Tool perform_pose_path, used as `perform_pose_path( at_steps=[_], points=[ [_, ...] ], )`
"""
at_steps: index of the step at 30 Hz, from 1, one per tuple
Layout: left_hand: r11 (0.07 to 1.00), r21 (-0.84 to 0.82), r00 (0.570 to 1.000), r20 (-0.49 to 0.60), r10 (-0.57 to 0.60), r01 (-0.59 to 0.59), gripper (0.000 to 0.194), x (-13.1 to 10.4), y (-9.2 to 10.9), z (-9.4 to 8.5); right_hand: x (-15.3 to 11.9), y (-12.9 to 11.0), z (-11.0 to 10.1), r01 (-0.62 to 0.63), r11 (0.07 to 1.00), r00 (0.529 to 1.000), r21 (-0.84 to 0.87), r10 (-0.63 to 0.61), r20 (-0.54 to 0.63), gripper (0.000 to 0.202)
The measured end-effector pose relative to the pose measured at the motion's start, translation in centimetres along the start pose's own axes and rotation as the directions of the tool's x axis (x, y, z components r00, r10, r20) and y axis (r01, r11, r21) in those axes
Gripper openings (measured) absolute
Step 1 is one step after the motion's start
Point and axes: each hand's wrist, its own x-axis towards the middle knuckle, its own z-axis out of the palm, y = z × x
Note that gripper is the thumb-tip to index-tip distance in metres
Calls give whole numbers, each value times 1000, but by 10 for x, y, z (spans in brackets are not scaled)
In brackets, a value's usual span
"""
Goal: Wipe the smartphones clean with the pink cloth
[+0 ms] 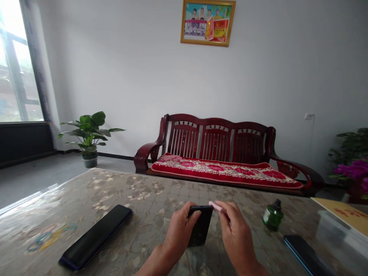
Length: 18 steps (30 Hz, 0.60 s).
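My left hand (178, 226) grips a black smartphone (201, 227) by its left side, thumb across its face near the top edge. The phone stands upright, tilted a little, over the tabletop. Between the thumb and fingers of my right hand (237, 232) is a small pale pink pad (215, 206), soft-looking. It touches the phone's upper right corner. Whether the pad is cloth or sponge I cannot tell. A green bottle (273, 216) with a black cap is to the right of my right hand. Nearer the front right lies another dark phone (306, 253) with a blue edge.
On the patterned tablecloth (146, 199), a long black device (99, 234) lies left, beside coloured rubber bands (53, 234). A clear plastic box (342, 235) and a yellow folder (340, 210) sit at the right. Behind the table is a wooden sofa (217, 143).
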Motion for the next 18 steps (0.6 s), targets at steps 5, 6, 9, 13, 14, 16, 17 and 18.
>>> perform_pose_path(
  at_steps=[5,6,9,13,14,16,17,18],
  points=[
    [999,-1,999,25,41,-41,21,-1,3,-1,5,-6,-13,95,992,993,-84,-89,74,23],
    [999,-4,998,35,48,-48,20,-1,4,-2,5,-7,-14,116,988,989,-99,-106,99,24],
    [998,0,997,60,56,-56,18,-2,7,-2,5,-9,-16,167,974,978,-150,-145,148,26],
    [997,26,995,76,67,-69,18,-4,8,-1,6,-13,-20,230,948,960,-219,-184,211,33],
    [997,29,994,83,74,-76,17,-4,9,-1,7,-14,-21,244,941,955,-234,-191,227,33],
    [995,33,991,99,90,-94,16,-6,10,0,9,-19,-25,265,928,944,-262,-194,266,33],
    [994,35,989,109,99,-103,16,-6,11,0,11,-21,-26,272,922,939,-277,-191,286,32],
    [993,36,987,117,107,-112,16,-7,12,0,13,-23,-28,278,916,934,-290,-187,305,31]
  ],
)
